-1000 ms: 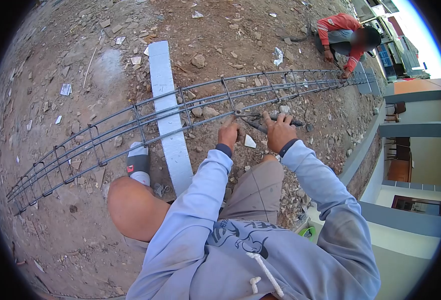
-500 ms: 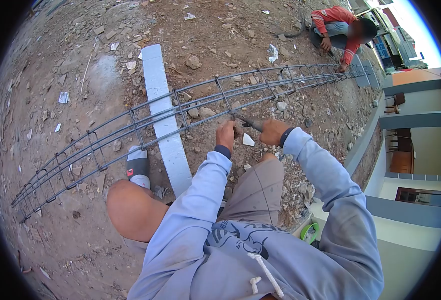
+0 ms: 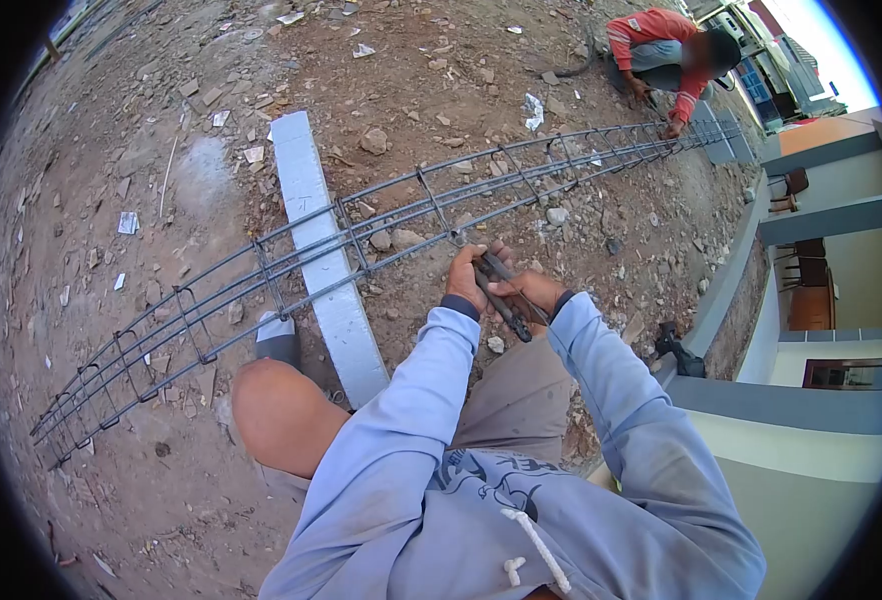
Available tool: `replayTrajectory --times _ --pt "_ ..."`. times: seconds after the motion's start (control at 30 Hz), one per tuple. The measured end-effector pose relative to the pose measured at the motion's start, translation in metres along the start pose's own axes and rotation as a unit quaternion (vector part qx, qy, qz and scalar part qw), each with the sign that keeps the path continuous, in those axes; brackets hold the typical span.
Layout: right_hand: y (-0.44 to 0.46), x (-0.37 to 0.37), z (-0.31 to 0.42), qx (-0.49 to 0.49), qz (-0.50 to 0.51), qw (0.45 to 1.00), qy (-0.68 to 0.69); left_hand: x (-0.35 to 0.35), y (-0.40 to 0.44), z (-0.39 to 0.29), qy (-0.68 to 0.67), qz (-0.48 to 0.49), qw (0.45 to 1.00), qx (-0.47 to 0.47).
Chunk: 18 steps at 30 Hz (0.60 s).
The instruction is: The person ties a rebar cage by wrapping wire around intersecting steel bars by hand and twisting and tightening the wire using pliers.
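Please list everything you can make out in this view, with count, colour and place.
Long steel rebar cage: one, grey, across the ground ahead
Flat rectangular slab: one, pale grey, beneath the cage, left of the hands
Crouching co-worker in long sleeves: one, red top, cage's far end
Small rough stones: many, brown and grey, scattered
Thin paper-like scraps: several, whitish, scattered
Painted building: one, cream and grey, right
Wooden furniture: several, brown, building
Slim metal hand tool: one, dark, at both hands
Left hand, right hand: two, bare, centre
Hoodie sleeves: two, pale blue, below
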State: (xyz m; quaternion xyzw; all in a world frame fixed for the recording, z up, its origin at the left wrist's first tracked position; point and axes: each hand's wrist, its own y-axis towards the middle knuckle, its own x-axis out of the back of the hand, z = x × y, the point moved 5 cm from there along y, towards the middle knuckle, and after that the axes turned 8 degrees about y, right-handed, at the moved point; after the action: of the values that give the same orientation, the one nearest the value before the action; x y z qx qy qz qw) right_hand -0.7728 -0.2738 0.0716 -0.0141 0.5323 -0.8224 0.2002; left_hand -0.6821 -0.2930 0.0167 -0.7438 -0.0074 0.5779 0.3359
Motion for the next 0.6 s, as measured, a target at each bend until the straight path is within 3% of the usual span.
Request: replayTrajectory --times 0.03,0.2,0.23,0.37,0.47,0.57,0.6 --pt "0.002 0.001 -0.005 -0.010 -0.018 1.000 -0.021 0.006 0.002 0.001 0.002 0.001 1.000 -0.004" --pt "0.034 -0.002 -0.047 0.127 -0.190 0.965 -0.126 0.038 0.009 -0.001 0.034 0.051 0.998 0.011" --pt "0.030 -0.014 -0.050 0.159 -0.157 0.974 -0.036 0.041 0.006 -0.002 0.053 0.046 0.997 0.017" --pt "0.014 -0.015 -0.039 0.088 -0.158 0.982 -0.054 0.041 0.009 0.002 0.058 0.036 0.998 0.012" --pt "-0.021 0.004 -0.004 0.054 -0.205 0.916 -0.341 0.031 0.011 0.007 0.030 0.024 0.999 0.002" --pt "-0.059 0.021 0.030 0.171 -0.310 0.844 -0.403 0.018 0.009 0.004 0.043 -0.004 0.999 -0.017" --pt "-0.067 0.007 0.033 0.153 -0.325 0.804 -0.474 0.016 0.008 0.004 0.057 -0.018 0.998 -0.023"
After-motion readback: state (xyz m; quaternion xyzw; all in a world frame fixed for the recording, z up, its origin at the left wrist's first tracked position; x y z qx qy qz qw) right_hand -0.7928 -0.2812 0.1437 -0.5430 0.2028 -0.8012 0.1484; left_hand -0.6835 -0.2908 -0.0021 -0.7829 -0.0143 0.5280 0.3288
